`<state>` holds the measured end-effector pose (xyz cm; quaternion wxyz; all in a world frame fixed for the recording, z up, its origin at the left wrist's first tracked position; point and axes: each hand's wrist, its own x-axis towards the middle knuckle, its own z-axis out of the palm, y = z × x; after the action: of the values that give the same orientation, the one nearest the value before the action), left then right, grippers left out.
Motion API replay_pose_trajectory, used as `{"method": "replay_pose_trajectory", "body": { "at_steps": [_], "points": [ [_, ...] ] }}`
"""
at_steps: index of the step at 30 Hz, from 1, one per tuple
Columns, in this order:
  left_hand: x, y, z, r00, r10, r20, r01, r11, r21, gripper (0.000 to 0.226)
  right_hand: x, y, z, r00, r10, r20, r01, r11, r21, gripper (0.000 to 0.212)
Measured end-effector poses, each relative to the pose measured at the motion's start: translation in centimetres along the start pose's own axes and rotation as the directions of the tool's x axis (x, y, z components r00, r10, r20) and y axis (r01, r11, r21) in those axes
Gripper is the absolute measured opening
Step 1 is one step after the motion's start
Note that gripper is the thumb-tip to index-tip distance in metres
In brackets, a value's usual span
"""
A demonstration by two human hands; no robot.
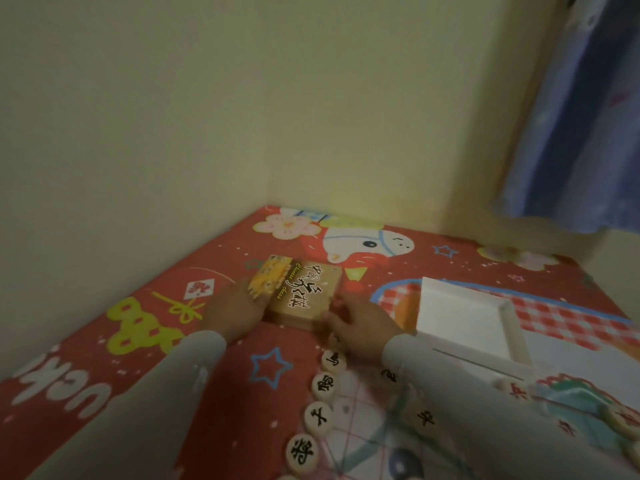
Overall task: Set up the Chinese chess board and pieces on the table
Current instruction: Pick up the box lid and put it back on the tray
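Observation:
A brown Chinese chess box (298, 293) with black characters and a yellow end lies flat on the red patterned tablecloth (145, 348). My left hand (235, 311) rests against its left side, fingers on the yellow end. My right hand (356, 323) grips its near right corner. Round cream chess pieces (323, 386) with black characters stand in a row along the left edge of the transparent gridded board (360, 441) at the bottom. More pieces (516, 389) with red characters lie to the right, partly hidden by my right sleeve.
A white open box tray (467, 320) sits right of the chess box, close to my right wrist. The table fits into a wall corner (266, 188). A blue curtain (581, 133) hangs at the upper right.

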<state>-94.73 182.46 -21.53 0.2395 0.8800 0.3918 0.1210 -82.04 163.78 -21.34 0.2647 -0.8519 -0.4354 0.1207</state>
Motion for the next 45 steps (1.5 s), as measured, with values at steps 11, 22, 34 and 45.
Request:
{"method": "replay_pose_trajectory", "body": {
  "at_steps": [11,22,34,45],
  "points": [
    [1.1,3.7,0.4,0.976,0.124,-0.182,-0.174,0.939,-0.298,0.058,2.6,0.6,-0.9,0.958,0.158,-0.24,-0.048,0.912,0.408,0.03],
    [-2.6,18.1,7.5,0.937,0.307,0.166,-0.158,0.797,-0.583,0.021,-6.6,11.2,-10.1,0.754,0.45,-0.478,-0.206,0.853,0.478,0.025],
    [-5.2,21.6,10.6,0.891,0.338,0.303,-0.175,0.872,-0.457,0.012,-10.5,15.7,-10.8,0.752,0.556,-0.354,-0.436,0.822,0.366,0.043],
    [-4.4,22.5,11.4,0.883,0.364,0.298,-0.287,0.919,-0.272,0.01,-9.2,16.9,-10.5,0.728,0.583,-0.36,-0.513,0.812,0.279,0.028]
  ]
}}
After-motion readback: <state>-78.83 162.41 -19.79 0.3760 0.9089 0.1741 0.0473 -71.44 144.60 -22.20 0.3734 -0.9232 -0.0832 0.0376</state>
